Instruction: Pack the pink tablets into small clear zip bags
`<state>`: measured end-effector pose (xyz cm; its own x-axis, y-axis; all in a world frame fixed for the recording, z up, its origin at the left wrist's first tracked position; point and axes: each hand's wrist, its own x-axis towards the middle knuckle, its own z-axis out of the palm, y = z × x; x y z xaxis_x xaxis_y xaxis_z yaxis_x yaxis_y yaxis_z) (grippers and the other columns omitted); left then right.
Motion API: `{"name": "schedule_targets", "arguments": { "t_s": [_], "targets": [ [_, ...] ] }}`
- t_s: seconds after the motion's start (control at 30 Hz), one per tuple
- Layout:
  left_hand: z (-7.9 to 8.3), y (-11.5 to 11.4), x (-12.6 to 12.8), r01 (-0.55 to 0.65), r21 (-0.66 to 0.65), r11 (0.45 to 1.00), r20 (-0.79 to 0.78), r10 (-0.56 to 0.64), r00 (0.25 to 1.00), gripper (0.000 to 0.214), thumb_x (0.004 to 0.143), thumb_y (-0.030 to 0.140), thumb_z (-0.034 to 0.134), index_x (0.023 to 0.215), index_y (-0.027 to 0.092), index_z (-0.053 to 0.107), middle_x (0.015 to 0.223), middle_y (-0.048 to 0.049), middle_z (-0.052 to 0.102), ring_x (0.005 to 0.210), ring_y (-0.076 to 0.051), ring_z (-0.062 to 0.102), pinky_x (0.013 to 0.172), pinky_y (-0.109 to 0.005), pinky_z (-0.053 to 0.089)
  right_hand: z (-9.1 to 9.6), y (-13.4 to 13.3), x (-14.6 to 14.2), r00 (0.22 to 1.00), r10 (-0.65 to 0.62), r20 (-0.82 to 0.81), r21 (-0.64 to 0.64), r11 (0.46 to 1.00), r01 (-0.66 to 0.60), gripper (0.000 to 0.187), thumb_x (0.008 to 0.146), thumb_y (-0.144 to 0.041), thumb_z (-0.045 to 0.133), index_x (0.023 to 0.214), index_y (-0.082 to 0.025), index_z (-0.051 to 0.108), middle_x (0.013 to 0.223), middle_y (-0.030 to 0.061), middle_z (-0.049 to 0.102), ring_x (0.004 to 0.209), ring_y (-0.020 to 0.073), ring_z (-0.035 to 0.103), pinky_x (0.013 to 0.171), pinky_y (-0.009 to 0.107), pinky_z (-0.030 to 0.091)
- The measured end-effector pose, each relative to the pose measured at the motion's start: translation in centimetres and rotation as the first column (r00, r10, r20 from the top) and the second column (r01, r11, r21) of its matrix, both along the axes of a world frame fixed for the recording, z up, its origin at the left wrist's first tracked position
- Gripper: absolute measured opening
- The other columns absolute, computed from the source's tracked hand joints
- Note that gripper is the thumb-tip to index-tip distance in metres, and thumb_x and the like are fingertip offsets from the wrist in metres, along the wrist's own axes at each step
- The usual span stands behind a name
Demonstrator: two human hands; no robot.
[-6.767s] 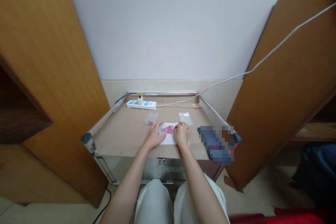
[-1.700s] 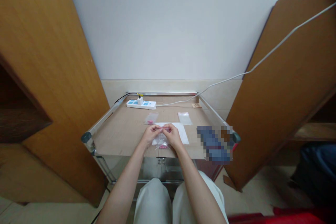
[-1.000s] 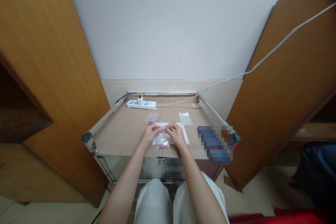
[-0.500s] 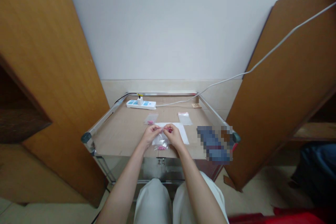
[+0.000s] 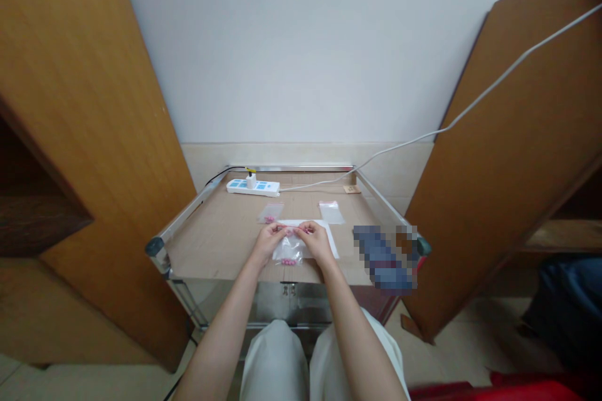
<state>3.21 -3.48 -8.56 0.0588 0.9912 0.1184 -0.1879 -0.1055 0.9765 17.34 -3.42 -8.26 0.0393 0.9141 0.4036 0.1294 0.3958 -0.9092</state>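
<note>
Between my two hands hangs a clear zip bag (image 5: 291,248), its top edge marked by a thin red line. My left hand (image 5: 269,240) pinches the bag's upper left edge, and my right hand (image 5: 314,239) pinches it on the right. Several pink beads (image 5: 288,261) lie at the bag's lower end, toward me. Behind the bag a white sheet of paper (image 5: 332,242) lies flat. Farther back on the left is another clear bag (image 5: 274,209) with pink beads in it. A flat clear bag (image 5: 332,212) rests on the right, with no beads visible inside.
A white power strip (image 5: 263,188) with a plug stands at the back left, its white cable running up to the right. On the table's right side a dark blurred-out object (image 5: 380,254) lies near the metal rail. Wooden panels (image 5: 150,200) flank the table (image 5: 202,244).
My right hand has shifted slightly to the right along the bag's top edge. The beads in the held bag sit a little higher. My left hand stays nearly in place.
</note>
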Motion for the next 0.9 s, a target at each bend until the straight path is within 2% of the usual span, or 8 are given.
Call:
{"name": "schedule_targets", "arguments": {
  "t_s": [0.27, 0.53, 0.7, 0.77, 0.9],
  "targets": [
    [0.1, 0.2, -0.2, -0.088, 0.015, 0.996, -0.013, 0.088, 0.996, 0.025, 0.055, 0.035, 0.065, 0.065, 0.012, 0.060, 0.056, -0.0001, 0.057, 0.050, -0.008, 0.047, 0.049, -0.018, 0.033, -0.3, 0.5, 0.3, 0.998, -0.056, -0.024, -0.003, 0.998, 0.056, 0.026, 0.063, -0.040, 0.057, 0.062, -0.014, 0.059, 0.060, 0.0037, 0.061, 0.057, 0.0145, 0.053, 0.054, 0.024, 0.040],
    [0.0, 0.3, -0.7, -0.118, 0.020, 0.993, -0.046, 0.119, 0.992, 0.023, 0.060, 0.034, 0.061, 0.070, 0.013, 0.064, 0.055, 0.0008, 0.055, 0.048, -0.006, 0.042, 0.048, -0.018, 0.030, -0.2, 0.5, 0.4, 0.997, 0.001, -0.081, -0.054, 0.999, -0.005, 0.029, 0.066, -0.042, 0.053, 0.063, -0.013, 0.060, 0.056, 0.0040, 0.060, 0.051, 0.0137, 0.053, 0.050, 0.024, 0.040],
    [-0.2, 0.4, -0.9, -0.158, 0.003, 0.987, -0.014, 0.158, 0.987, 0.024, 0.059, 0.035, 0.061, 0.068, 0.013, 0.063, 0.052, 0.0012, 0.053, 0.046, -0.006, 0.040, 0.046, -0.018, 0.028, 0.2, 0.2, 0.3, 0.984, -0.014, -0.179, -0.071, 0.997, 0.002, 0.028, 0.066, -0.042, 0.055, 0.067, -0.014, 0.057, 0.060, 0.0046, 0.062, 0.051, 0.0138, 0.056, 0.050, 0.024, 0.042],
    [-0.3, 0.5, -1.0, -0.160, -0.005, 0.987, -0.002, 0.160, 0.987, 0.024, 0.058, 0.035, 0.062, 0.068, 0.013, 0.063, 0.054, 0.0006, 0.055, 0.046, -0.006, 0.041, 0.046, -0.018, 0.029, 0.3, -0.1, 0.4, 0.987, 0.029, -0.158, -0.047, 0.998, -0.037, 0.028, 0.068, -0.042, 0.052, 0.067, -0.014, 0.059, 0.062, 0.0057, 0.063, 0.053, 0.0145, 0.057, 0.052, 0.025, 0.043],
    [-0.5, 0.5, -1.0, -0.140, -0.018, 0.990, 0.010, 0.141, 0.990, 0.026, 0.060, 0.036, 0.061, 0.071, 0.012, 0.064, 0.063, -0.0027, 0.060, 0.049, -0.007, 0.045, 0.047, -0.019, 0.032, 0.4, -0.6, 0.3, 0.992, 0.129, -0.011, -0.012, 0.992, -0.129, 0.032, 0.072, -0.040, 0.048, 0.061, -0.014, 0.063, 0.063, 0.0072, 0.065, 0.060, 0.0172, 0.058, 0.058, 0.027, 0.044]
  ]
}}
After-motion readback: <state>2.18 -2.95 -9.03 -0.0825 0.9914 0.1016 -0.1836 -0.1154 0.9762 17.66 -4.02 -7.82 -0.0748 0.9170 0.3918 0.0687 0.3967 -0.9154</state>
